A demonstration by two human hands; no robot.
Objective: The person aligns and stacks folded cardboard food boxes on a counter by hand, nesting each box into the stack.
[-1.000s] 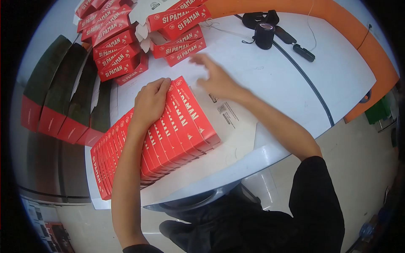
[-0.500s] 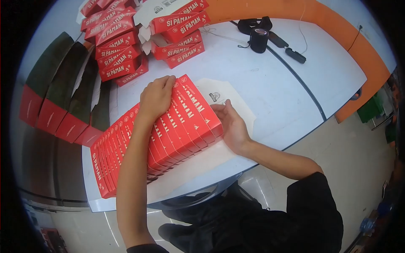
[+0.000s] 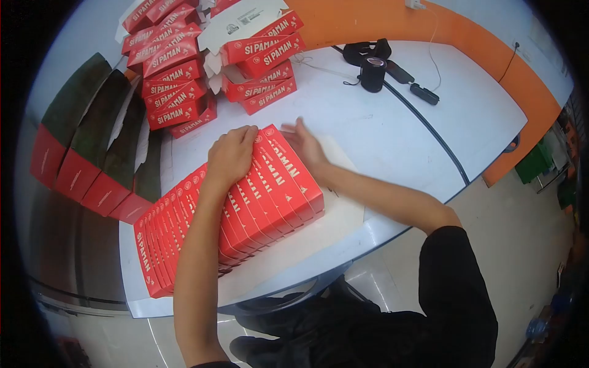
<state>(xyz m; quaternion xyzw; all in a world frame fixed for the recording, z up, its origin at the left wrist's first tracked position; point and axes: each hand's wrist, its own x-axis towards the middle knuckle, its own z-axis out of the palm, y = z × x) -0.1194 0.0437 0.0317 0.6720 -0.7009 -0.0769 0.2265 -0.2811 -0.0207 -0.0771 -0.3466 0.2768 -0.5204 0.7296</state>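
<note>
A tight row of red SI PAMAN cartons (image 3: 270, 208) lies slantwise across the near part of the table. My left hand (image 3: 232, 153) presses on the row from above, its fingers together and bent over the far upper edge near the right end. Beside the end carton, at its far right corner, is my right hand (image 3: 305, 147), slightly blurred with fingers apart. Part of that hand is hidden behind the carton. Under the row lies a pale flat sheet (image 3: 346, 205), partly covered by the cartons and my right forearm.
Stacked red cartons (image 3: 175, 86) stand at the back left, with a white printed flap (image 3: 242, 26) on top. Tall dark-and-red boxes (image 3: 80, 156) line the left side. A black cylindrical device (image 3: 372, 75) and a black cable (image 3: 423, 122) lie on the white table (image 3: 478, 110).
My right hand has moved from the end carton's right face up toward its far corner. The left hand stays on the row. The view has shifted slightly.
</note>
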